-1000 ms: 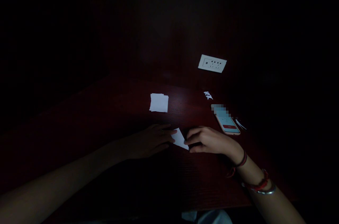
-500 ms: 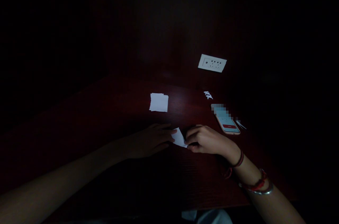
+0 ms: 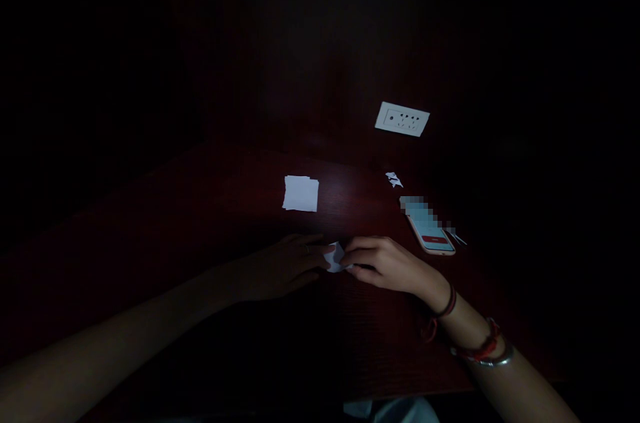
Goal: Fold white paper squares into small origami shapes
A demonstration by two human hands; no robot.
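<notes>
A small white piece of paper lies on the dark red table between my two hands. My left hand rests flat in shadow, its fingers stretched out and apart, with the tips on the paper's left edge. At the opposite edge, my right hand has its fingers bent round and pinching the paper's lower right corner, which looks lifted or folded over. Part of that corner is hidden by the fingertips. Beyond my left hand sits a stack of white paper squares with slightly uneven edges.
A phone with a lit screen lies to the right of my right hand, with thin white strips beside it. Torn paper scraps lie farther back. A white wall socket is above them. The surroundings are very dark.
My right fingers have moved slightly left over the paper, carrying its right corner inward, so less of the sheet shows. My left hand stays in place.
</notes>
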